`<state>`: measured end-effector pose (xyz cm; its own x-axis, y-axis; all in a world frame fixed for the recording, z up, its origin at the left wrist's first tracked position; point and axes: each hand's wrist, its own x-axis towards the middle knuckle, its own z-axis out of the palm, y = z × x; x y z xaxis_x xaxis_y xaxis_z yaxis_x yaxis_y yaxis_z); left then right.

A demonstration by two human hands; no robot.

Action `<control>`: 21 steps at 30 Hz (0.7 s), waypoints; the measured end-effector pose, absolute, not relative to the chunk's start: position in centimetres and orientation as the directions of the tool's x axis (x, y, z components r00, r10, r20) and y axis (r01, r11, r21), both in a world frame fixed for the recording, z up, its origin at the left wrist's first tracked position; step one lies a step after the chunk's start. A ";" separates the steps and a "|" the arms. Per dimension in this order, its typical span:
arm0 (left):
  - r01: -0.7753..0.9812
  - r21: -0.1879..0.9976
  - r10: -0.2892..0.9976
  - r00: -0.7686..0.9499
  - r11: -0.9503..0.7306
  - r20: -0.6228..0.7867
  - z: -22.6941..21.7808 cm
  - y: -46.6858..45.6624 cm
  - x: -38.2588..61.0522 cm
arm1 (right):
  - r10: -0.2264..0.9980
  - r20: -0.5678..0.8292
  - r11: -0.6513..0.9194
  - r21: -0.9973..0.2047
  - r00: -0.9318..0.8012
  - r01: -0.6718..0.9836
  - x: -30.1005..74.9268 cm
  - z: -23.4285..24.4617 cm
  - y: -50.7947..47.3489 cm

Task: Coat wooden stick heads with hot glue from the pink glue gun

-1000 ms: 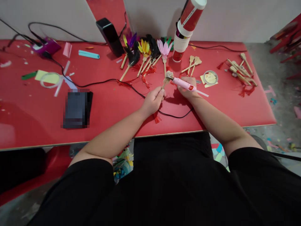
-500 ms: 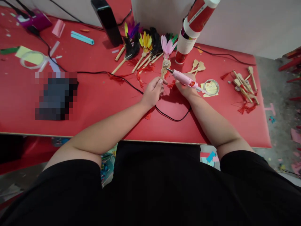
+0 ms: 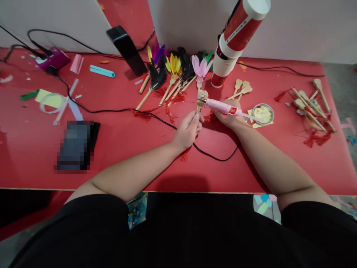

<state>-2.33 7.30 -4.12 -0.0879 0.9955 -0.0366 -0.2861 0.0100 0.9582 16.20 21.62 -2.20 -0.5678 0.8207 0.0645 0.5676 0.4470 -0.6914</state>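
Observation:
My left hand (image 3: 189, 131) is closed round the lower end of a small wooden stick (image 3: 200, 99) with a heart-shaped head, held upright above the red table (image 3: 117, 149); a red tassel hangs below the hand. My right hand (image 3: 231, 117) grips a pink glue gun (image 3: 223, 107) lying almost level, its metal tip touching the stick's head. A black cord (image 3: 212, 156) runs from the gun across the table. Just beyond the hands lies a row of finished sticks with coloured feathers (image 3: 178, 69).
Stacked red-and-white paper cups (image 3: 237, 41) lean at the back. Plain wooden sticks (image 3: 241, 88) and a round dish (image 3: 262, 112) lie to the right, more tasselled sticks (image 3: 309, 106) at far right. A black box (image 3: 126, 48), a purple device (image 3: 54, 59), a tape ring (image 3: 50, 102) and a blurred dark object (image 3: 75, 145) lie left.
The view has shifted a little; both hands keep their hold. The glue gun's tip has come down level against the stick's head.

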 end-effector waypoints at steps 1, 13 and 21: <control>-0.278 0.961 0.997 -0.080 -0.003 -0.020 -4.2 7.2 -2.3 | 0.821 0.074 0.453 -0.689 -0.566 0.566 16.2 -2.3 21.6; -0.113 0.989 0.988 -0.134 -0.094 0.078 -4.7 7.2 -2.0 | 0.888 -0.041 0.365 -0.544 -0.458 0.756 15.5 -1.0 21.3; 0.004 0.999 0.984 -0.174 -0.042 0.042 -4.4 7.4 -2.0 | 0.920 -0.085 0.290 -0.511 -0.383 0.809 15.6 -1.0 21.5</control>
